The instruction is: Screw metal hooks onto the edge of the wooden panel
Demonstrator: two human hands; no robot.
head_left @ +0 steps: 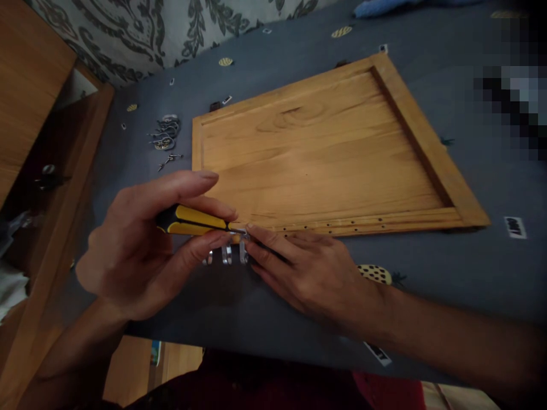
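Note:
My left hand [141, 245] is wrapped round the yellow and black handle of a screwdriver [194, 220], which points right at the near left corner of a framed wooden panel [325, 142]. My right hand [299, 265] lies beside it, fingertips pinched at the screwdriver's tip, steadying a small metal hook fitting [226, 253] at the panel's near edge. A row of small holes [342, 223] runs along that edge.
The panel rests on a dark grey patterned cloth [427, 273]. A heap of metal hooks and screws [166, 135] lies beyond the panel's left corner. Wooden furniture [29, 85] stands at the left. A white label [515, 226] lies at the right.

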